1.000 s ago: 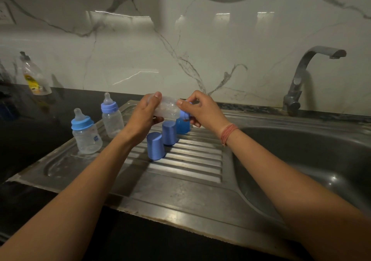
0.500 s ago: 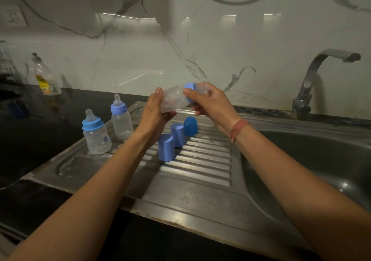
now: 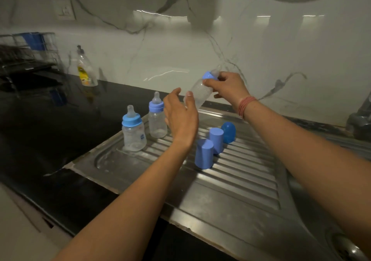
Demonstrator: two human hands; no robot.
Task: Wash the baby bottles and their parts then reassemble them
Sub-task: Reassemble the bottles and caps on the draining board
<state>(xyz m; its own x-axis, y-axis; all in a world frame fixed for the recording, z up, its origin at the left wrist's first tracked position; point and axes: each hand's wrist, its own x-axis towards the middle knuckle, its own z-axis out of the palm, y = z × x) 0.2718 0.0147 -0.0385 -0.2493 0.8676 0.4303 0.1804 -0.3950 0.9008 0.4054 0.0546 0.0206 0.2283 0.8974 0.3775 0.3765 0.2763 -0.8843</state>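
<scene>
On the draining board [image 3: 230,196], at the left, two assembled bottles stand upright: one with a light blue collar [image 3: 133,129] and, just beside it, one with a darker collar [image 3: 157,117]. Neither has a cap.

The left hand [image 3: 181,116] gripped the third bottle [image 3: 197,94] a second ago. It has now let go: its fingers are relaxed and spread just beside the bottle's base, holding nothing.

The right hand [image 3: 227,86] alone holds the third bottle, gripping it at the blue collar, raised and tilted above the board. This indicates the collar is screwed on.

To the right, three blue caps [image 3: 215,142] stand on the board, unmoved. Remaining step, by judgement: cap all three bottles.
</scene>
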